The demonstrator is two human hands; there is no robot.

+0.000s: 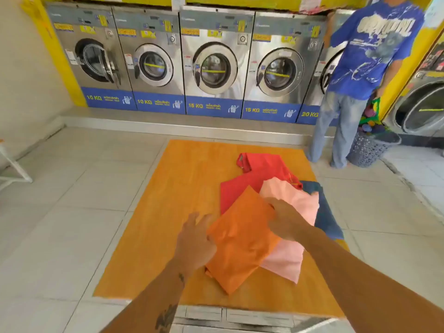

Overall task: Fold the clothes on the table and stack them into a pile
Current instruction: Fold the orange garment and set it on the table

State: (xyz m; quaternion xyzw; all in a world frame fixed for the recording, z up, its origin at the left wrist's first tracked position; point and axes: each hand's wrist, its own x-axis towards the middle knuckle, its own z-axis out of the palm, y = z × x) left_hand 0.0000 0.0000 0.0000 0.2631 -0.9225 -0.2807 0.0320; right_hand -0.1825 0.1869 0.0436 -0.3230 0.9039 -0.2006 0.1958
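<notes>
An orange garment [240,239] lies on top of a heap of clothes at the right side of the orange table [168,212]. Under it are a pink garment [288,255], a red garment [259,169] reaching toward the far edge, and a blue one [326,212] at the right. My left hand [195,241] pinches the orange garment's left edge. My right hand [286,219] grips its upper right edge, resting over the pink cloth. The orange piece is lifted slightly and creased between both hands.
A row of steel washing machines [211,63] lines the far wall. A person in a blue T-shirt [370,49] stands at the far right beside a grey laundry basket [370,150]. White tiled floor surrounds the table. A white frame [14,169] stands at the left.
</notes>
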